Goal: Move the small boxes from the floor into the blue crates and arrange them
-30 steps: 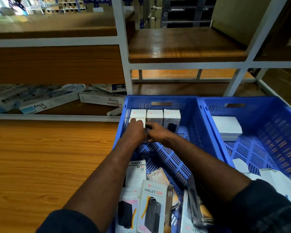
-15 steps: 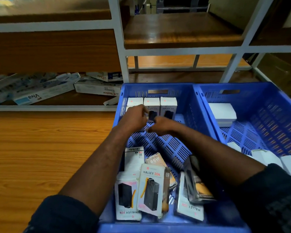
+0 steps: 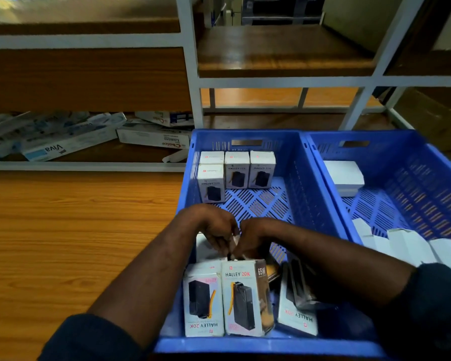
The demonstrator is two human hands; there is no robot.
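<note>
Blue plastic: two slotted crates are sitting side by side against a white metal shelf frame (image 3: 190, 74), the left crate (image 3: 245, 346) filling the centre of the frame and the right crate (image 3: 427, 178) running off the right edge. Both hands are meeting low in the middle of the left crate, left hand (image 3: 214, 227) and right hand (image 3: 258, 235) knuckles up and nearly touching. The fingers (image 3: 225, 246) of both are curling down onto a white box (image 3: 203, 247) that is lying flat and mostly hidden under them. A white sliver is showing between the hands, and I cannot tell whether either hand is actually gripping. Four upright boxes (image 3: 237, 169) are standing at the far left end of this crate: three in a row against the far wall, and a fourth box (image 3: 211, 183) just in front of the leftmost. At bottom centre, three HALLEY 20K boxes (image 3: 245, 298) are showing their printed faces side by side, with a dark box (image 3: 297, 285) leaning on the rightmost. In the right crate a flat white box (image 3: 344, 178) is sitting near the far wall, and more white boxes (image 3: 406, 246) are lying at the near side. Long cartons (image 3: 63, 144) are lying jumbled on a low shelf at middle left. A wood-grain surface (image 3: 76, 243) is spreading across the lower left. Dark sleeves (image 3: 89, 340) are covering both upper arms at the bottom edge.
</note>
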